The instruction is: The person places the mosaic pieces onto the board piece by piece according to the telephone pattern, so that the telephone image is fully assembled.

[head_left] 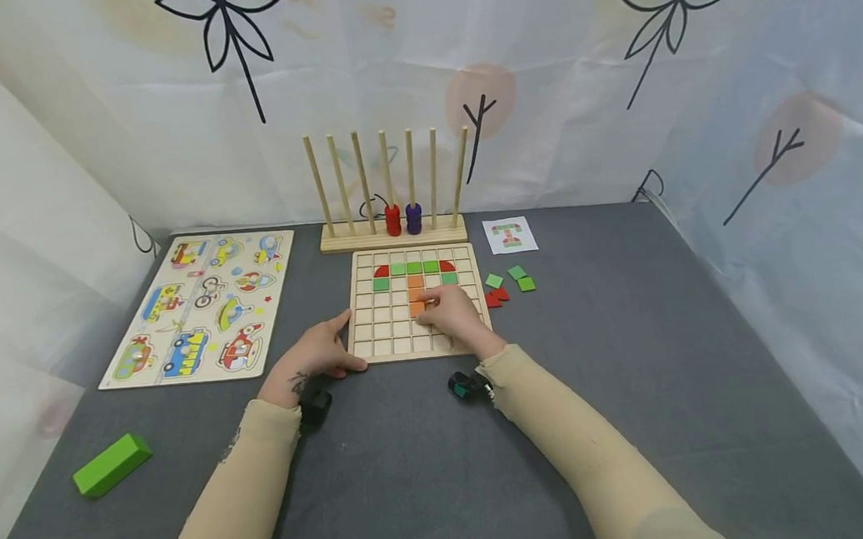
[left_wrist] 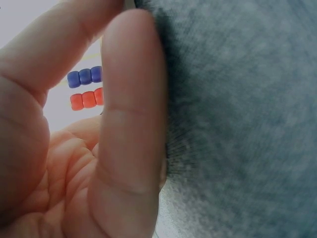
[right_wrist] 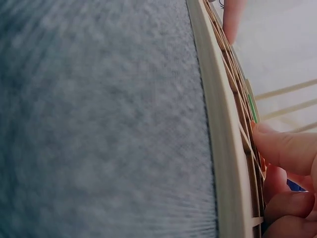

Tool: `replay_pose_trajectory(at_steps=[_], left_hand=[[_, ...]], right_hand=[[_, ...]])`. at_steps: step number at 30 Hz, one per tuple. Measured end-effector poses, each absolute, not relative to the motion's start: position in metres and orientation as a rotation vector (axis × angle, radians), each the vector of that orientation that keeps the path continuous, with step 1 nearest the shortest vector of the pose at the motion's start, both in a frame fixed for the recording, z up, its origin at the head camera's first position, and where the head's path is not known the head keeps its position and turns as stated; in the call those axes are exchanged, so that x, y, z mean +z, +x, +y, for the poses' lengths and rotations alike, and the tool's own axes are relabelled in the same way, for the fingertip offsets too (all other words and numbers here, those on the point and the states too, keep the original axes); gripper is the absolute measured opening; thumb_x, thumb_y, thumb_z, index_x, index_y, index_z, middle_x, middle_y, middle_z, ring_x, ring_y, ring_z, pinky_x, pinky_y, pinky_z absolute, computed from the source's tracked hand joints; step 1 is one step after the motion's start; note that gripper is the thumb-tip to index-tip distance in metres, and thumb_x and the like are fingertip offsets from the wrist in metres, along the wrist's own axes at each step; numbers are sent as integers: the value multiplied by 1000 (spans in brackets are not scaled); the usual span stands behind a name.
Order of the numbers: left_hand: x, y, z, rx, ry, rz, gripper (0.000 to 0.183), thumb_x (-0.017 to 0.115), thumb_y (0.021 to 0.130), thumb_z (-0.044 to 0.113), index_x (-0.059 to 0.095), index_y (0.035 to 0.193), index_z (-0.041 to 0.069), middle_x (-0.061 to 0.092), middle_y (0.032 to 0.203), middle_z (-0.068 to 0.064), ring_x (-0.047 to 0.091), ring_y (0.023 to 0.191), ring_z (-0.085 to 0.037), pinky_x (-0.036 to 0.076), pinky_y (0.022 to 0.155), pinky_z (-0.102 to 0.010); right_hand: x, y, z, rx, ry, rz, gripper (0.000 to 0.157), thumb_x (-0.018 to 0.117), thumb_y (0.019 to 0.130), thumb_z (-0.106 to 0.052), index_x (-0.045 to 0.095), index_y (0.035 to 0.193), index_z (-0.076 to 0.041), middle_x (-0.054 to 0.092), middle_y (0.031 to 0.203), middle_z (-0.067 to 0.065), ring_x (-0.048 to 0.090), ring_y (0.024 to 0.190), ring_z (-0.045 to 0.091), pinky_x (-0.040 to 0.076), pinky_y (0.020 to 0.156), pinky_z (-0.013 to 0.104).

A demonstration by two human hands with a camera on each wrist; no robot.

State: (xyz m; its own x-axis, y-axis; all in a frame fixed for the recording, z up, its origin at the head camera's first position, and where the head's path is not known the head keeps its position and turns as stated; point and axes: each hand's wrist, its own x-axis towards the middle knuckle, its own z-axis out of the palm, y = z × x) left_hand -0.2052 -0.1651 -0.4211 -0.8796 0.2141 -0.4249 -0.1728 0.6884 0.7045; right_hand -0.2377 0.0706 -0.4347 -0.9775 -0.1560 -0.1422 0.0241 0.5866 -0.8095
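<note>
A wooden grid board (head_left: 377,344) lies on the table, with green, red and orange tiles in its upper and middle cells. My left hand (head_left: 318,348) rests at the board's left side, index fingertip at the edge and thumb by the near corner. Its straight thumb (left_wrist: 131,109) fills the middle of the left wrist view. Over the middle column, my right hand (head_left: 453,314) pinches an orange tile (head_left: 417,310) between thumb and index finger, low against the grid. In the right wrist view, the right thumb (right_wrist: 285,148) touches an orange sliver at the board; fingers hide the rest.
Loose green tiles (head_left: 518,273) and red tiles (head_left: 494,300) lie right of the board, below a pattern card (head_left: 510,235). Behind stands a peg rack (head_left: 393,237) with red and blue beads. A picture puzzle (head_left: 205,310) and a green block (head_left: 112,465) are at left.
</note>
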Motion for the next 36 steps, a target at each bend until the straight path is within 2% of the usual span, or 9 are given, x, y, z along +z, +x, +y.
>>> replay_pose_trajectory(at_steps=[6, 13, 18, 23, 27, 31, 36], left_hand=[[-420, -205, -166, 1080, 31, 2413, 105, 80, 70, 13, 12, 150, 11, 54, 63, -6, 52, 49, -13, 48, 53, -27], [-418, -205, -164, 1082, 35, 2413, 105, 80, 71, 13, 11, 150, 11, 54, 63, -6, 52, 49, -13, 48, 53, -27], [-418, -206, -164, 1092, 30, 2406, 105, 80, 71, 13, 11, 150, 12, 53, 62, -5, 52, 48, -13, 47, 52, -27], [-419, -206, -165, 1096, 21, 2401, 105, 80, 70, 13, 11, 150, 12, 52, 61, -5, 52, 48, -13, 47, 52, -28], [-420, -206, -165, 1088, 29, 2408, 105, 80, 70, 13, 11, 150, 11, 52, 62, -5, 52, 48, -13, 47, 52, -27], [-420, -205, -165, 1092, 34, 2409, 105, 80, 70, 12, 11, 150, 10, 53, 62, -5, 52, 48, -13, 48, 53, -27], [-420, -204, -164, 1095, 27, 2408, 105, 80, 70, 12, 12, 150, 10, 53, 62, -5, 52, 48, -13, 48, 52, -27]], right_hand=[[-432, -238, 71, -1392, -101, 2597, 45, 74, 78, -13, 63, 122, -14, 56, 72, 4, 44, 60, 13, 35, 53, 25], [-417, -247, 106, -1443, -60, 2649, 40, 68, 84, -15, 61, 122, -8, 59, 85, 11, 47, 63, 15, 38, 53, 26], [-407, -256, 148, -1287, 22, 2796, 30, 63, 86, -12, 65, 116, -7, 61, 100, 15, 54, 80, 23, 44, 64, 31], [-406, -258, 178, -1028, 24, 2840, 29, 64, 82, -6, 66, 111, -4, 63, 107, 17, 58, 94, 28, 47, 74, 37], [-408, -258, 187, -907, -28, 2805, 34, 70, 77, -6, 67, 110, -3, 63, 107, 17, 58, 92, 27, 47, 75, 37], [-409, -258, 188, -819, -49, 2783, 36, 72, 76, -8, 66, 112, -4, 63, 109, 15, 57, 90, 24, 46, 74, 35], [-407, -258, 188, -713, -27, 2784, 31, 76, 73, -11, 67, 102, -6, 63, 98, 11, 54, 78, 21, 41, 64, 31]])
